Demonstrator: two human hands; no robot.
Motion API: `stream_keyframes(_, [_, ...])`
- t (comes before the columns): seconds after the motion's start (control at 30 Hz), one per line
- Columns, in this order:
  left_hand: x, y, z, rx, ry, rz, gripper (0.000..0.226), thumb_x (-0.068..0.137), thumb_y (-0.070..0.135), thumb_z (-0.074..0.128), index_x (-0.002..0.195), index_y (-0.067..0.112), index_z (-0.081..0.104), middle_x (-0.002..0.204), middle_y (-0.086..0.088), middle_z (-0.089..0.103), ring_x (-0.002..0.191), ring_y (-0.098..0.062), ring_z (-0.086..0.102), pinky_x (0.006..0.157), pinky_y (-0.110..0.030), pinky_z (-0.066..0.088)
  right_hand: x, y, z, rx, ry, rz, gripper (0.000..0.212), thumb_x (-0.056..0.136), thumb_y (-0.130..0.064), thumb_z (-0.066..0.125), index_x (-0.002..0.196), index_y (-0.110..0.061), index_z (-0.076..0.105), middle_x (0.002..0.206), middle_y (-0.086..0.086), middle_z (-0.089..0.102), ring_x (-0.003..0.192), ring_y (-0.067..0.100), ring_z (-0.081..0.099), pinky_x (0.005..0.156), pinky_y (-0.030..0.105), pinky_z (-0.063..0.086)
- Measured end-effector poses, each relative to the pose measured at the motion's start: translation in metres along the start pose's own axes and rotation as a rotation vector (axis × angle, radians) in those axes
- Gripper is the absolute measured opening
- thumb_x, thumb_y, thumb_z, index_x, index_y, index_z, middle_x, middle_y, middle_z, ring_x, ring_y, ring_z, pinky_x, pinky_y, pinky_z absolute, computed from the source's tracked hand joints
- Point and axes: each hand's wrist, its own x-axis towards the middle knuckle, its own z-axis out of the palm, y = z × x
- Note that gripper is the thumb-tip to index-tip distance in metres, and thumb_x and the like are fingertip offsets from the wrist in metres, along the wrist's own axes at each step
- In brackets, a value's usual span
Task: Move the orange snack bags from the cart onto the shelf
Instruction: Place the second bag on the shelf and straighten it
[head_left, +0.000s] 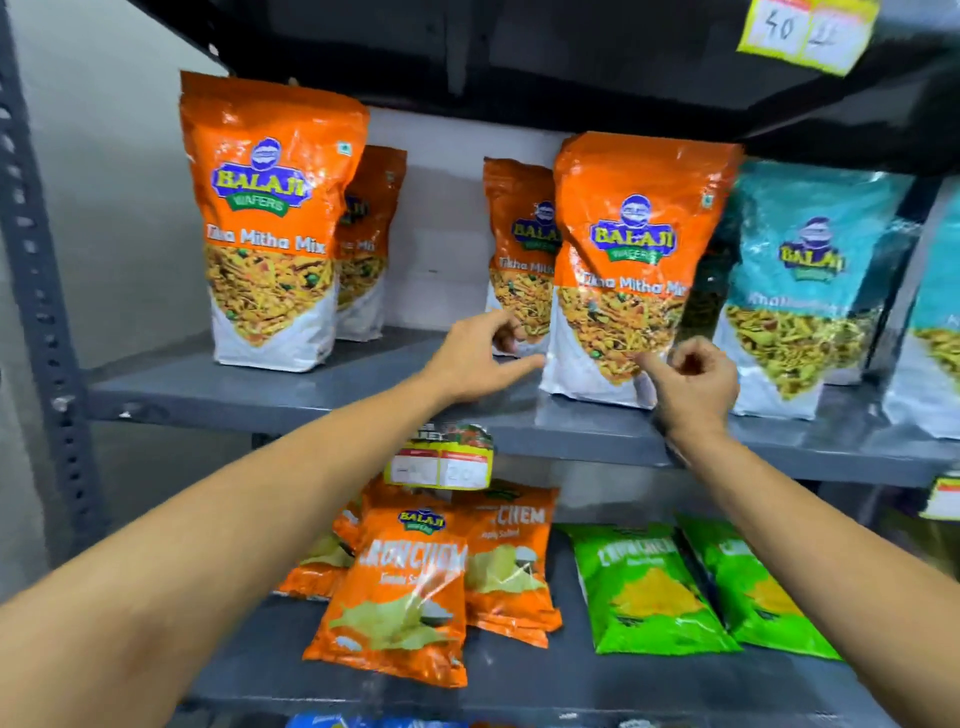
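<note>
Both hands are reaching in at the shelf (311, 384) edge: the left hand (475, 358) is spreading loosely, thumb nearly touching the front orange snack bag (628, 260), while the right hand (693, 382) is curling, fingertip grazing its base. Squaring it upright probably needs light nudges low down. Behind it, another orange bag (519, 249) is standing.

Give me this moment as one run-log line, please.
orange bag upright on shelf | left hand beside, open | right hand at base, loosely curled

Bright, even light, glare on the glossy orange bags (636, 249), slight blur, wide-angle bending at edges.
</note>
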Motion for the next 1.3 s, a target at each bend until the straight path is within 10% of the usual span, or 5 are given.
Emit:
stream_keyframes(0.2, [0.038,0.013,0.057,-0.207,-0.075,-0.312,0.083,0.064,0.047,0.078,0.129,0.017,0.036,0.136,-0.005,0.051,0.120,-0.026,0.053,0.100,-0.044,0.047,0.028,0.009,-0.001,0.378,-0.071,0.471,0.032,0.076,-0.002,0.067,0.101,-0.016,0.053,0.080,0.003,0.057,0.070,0.017,0.055,0.064,0.030,0.044])
stream_keyframes(0.6, [0.026,-0.032,0.018,-0.311,0.037,-0.350,0.070,0.055,0.043,0.084,0.111,0.031,0.045,0.118,0.005,0.058,0.115,-0.019,0.055,0.095,-0.036,0.048,0.030,0.008,0.033,0.299,-0.524,0.379,0.036,0.075,-0.006,0.073,0.091,-0.030,0.053,0.083,0.003,0.067,0.079,0.018,0.065,0.064,0.033,0.056])
stream_keyframes(0.9, [0.026,-0.033,0.021,-0.325,0.031,-0.347,0.065,0.066,0.032,0.081,0.118,0.028,0.042,0.118,0.006,0.053,0.116,-0.019,0.052,0.094,-0.034,0.046,0.032,0.015,0.037,0.303,-0.542,0.349,0.036,0.076,-0.005,0.073,0.093,-0.029,0.052,0.099,0.016,0.068,0.092,0.030,0.066,0.083,0.054,0.055])
stream_keyframes(1.3, [0.025,-0.034,0.023,-0.328,0.022,-0.393,0.065,0.073,0.024,0.076,0.127,0.020,0.041,0.122,0.001,0.054,0.120,-0.022,0.052,0.100,-0.036,0.046,0.033,0.027,0.043,0.250,-0.548,0.296,0.042,0.073,-0.015,0.078,0.102,-0.030,0.050,0.105,0.016,0.068,0.097,0.034,0.067,0.080,0.044,0.057])
